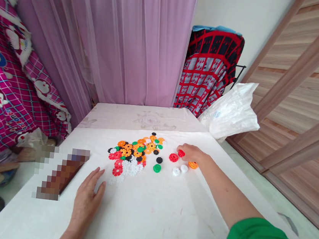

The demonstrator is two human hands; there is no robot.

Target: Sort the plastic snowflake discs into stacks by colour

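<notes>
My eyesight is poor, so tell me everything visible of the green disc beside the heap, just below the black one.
The green disc is small, round and bright, and looks like plastic; its surface detail is too small to tell. It lies flat on the white tablecloth, right of the mixed heap, just nearer than the black disc; whether those touch is unclear. Neither the left hand nor the right hand touches it.

Right hand partly hidden, object pixelated
</notes>
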